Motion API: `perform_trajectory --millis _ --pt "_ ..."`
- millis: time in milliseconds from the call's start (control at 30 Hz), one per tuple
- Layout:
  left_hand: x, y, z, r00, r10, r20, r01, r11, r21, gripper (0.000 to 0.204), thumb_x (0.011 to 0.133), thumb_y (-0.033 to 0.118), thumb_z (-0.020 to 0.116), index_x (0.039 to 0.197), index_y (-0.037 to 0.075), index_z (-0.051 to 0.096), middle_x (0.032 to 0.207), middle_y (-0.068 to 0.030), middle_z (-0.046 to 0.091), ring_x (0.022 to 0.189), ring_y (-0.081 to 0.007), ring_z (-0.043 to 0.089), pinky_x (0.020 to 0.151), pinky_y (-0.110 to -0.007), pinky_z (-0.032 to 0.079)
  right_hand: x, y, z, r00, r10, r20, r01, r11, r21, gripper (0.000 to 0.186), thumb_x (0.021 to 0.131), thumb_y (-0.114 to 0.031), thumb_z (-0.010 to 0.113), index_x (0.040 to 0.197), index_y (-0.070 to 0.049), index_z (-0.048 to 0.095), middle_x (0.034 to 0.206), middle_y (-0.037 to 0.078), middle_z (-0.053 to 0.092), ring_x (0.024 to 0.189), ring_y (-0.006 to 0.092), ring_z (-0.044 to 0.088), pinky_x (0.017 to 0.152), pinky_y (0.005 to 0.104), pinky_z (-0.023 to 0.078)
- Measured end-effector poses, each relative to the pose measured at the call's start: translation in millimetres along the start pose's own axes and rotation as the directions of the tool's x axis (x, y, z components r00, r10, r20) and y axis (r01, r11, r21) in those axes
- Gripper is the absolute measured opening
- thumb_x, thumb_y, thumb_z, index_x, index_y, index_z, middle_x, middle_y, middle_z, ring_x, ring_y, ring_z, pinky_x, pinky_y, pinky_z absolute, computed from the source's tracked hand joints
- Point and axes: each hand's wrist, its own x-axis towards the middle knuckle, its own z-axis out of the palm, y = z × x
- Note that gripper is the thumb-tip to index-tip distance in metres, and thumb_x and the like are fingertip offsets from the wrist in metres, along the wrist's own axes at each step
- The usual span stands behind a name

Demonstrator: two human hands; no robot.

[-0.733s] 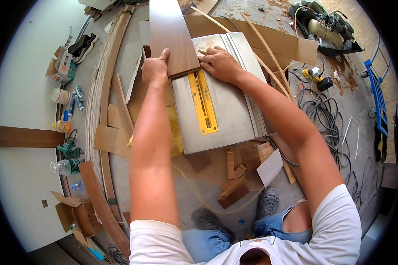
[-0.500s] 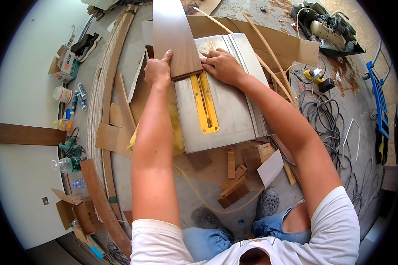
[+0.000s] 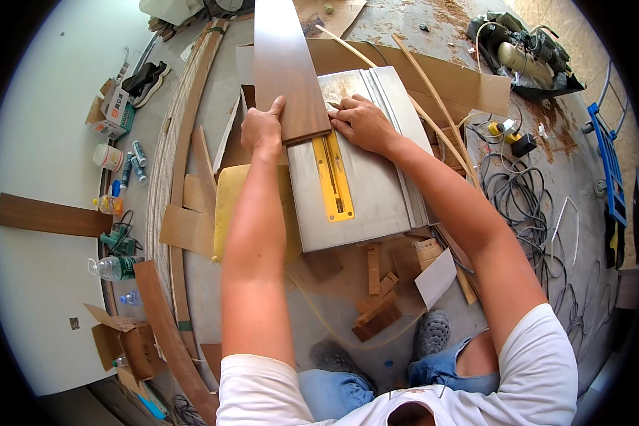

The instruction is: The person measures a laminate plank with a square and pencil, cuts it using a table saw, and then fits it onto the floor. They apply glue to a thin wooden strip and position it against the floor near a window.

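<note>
A long brown wood plank (image 3: 291,85) lies over the far left part of a metal table saw top (image 3: 376,177). Its near end meets the far part of the yellow throat plate (image 3: 341,192), which has a narrow slot. My left hand (image 3: 263,128) grips the plank's left edge near that end, thumb on top. Against the plank's right edge, my right hand (image 3: 364,124) rests low over the saw top. Its fingers are bent together around something small and pale at the fingertips, too hidden to name.
Wood offcuts (image 3: 380,305) lie on the floor before my feet. Cardboard (image 3: 461,89) and thin wood strips (image 3: 433,99) surround the saw. Coiled cables (image 3: 518,192) and a compressor (image 3: 525,53) are at right. Long boards (image 3: 184,142) and bottles (image 3: 113,267) line the left.
The whole scene has shifted slightly down and right in view. Both hands keep about the same places on and beside the plank.
</note>
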Motion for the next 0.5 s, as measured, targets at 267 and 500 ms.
perform_trajectory --millis 267,500 --pt "3.1 -2.9 0.9 1.000 -0.016 0.002 0.016 1.000 -0.019 0.070 0.081 0.069 0.071 0.103 0.003 0.071 0.110 -0.0195 0.074 0.107 -0.0378 0.069 0.091 -0.049 0.055 -2.2 -3.0 -0.2 1.000 0.001 -0.017 0.000 0.999 0.036 0.026 0.093 -0.021 0.064 0.110 -0.005 0.077 0.099 0.012 0.070 0.101 0.0295 0.062 0.093 0.0401 0.050" --pt "1.0 -7.1 1.6 1.000 0.000 0.019 0.001 0.999 -0.048 0.070 0.080 0.070 0.072 0.100 0.003 0.071 0.108 -0.0188 0.074 0.105 -0.0375 0.070 0.089 -0.050 0.055 -4.7 -4.0 0.0 0.999 -0.018 -0.043 0.019 1.000 0.018 0.026 0.094 -0.020 0.063 0.110 -0.005 0.077 0.098 0.011 0.069 0.099 0.0294 0.062 0.093 0.0401 0.050"
